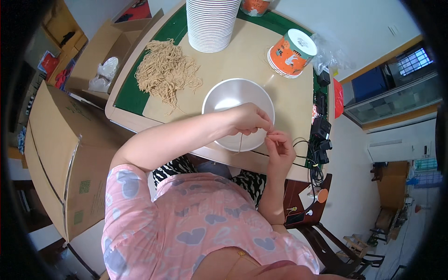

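My left hand reaches over the near rim of a white round paper tub, its fingertips pinched together. A thin tan string hangs down from that hand, across the tub's near side. Close against the left fingertips, just past the tub's right rim, my right hand is closed in a pinch. The string seems to run between both sets of fingertips, though the exact part there is too small to make out. A loose tangled pile of the same tan string lies on the table to the left.
A tall stack of white paper tubs stands at the back. Orange-and-green printed tubs sit upside down at the right, beside clear plastic. Black adapters and cables line the right edge. Cardboard boxes stand left of the table.
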A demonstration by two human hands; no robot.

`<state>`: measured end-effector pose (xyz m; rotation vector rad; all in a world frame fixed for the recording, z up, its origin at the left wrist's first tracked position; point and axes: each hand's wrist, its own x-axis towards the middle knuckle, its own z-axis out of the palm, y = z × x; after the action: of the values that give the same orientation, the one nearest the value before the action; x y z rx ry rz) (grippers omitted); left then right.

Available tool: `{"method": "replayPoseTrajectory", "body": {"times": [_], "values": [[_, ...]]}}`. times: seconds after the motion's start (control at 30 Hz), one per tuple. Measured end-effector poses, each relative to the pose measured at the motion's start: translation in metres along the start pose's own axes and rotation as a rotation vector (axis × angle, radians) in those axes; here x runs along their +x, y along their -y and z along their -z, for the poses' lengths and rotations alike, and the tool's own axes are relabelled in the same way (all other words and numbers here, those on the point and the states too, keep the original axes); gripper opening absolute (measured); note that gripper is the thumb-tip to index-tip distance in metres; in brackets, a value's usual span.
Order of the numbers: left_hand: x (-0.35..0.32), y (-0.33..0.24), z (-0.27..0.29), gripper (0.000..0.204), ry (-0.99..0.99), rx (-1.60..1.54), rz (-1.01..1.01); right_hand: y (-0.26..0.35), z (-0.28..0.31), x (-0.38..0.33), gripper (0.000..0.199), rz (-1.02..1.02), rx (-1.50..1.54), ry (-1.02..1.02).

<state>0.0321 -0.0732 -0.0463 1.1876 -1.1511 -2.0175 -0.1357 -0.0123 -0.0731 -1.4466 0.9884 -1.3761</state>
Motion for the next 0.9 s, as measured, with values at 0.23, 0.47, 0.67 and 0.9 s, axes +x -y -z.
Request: {"method": "replayPoseTrajectory", "body": {"times": [0.23,0.47,0.67,0.9], "values": [[-0.03,-0.004,-0.013,0.016,0.029,0.35,-0.37,-0.016,0.012,0.003,0.01,-0.291,0.54,-0.061],[-0.054,0.01,-0.038,0.007,-0.28,0.901,-0.726,-0.004,0.002,-0.003,0.014,-0.143,0.341,-0.158],[-0.052,0.013,-0.037,0.007,-0.321,0.8,-0.717,0.005,0.003,-0.003,0.025,-0.172,0.268,-0.141],[-0.052,0.006,-0.036,0.01,-0.345,0.714,-0.588,0.005,0.013,-0.004,0.035,-0.119,0.087,0.0]]}}
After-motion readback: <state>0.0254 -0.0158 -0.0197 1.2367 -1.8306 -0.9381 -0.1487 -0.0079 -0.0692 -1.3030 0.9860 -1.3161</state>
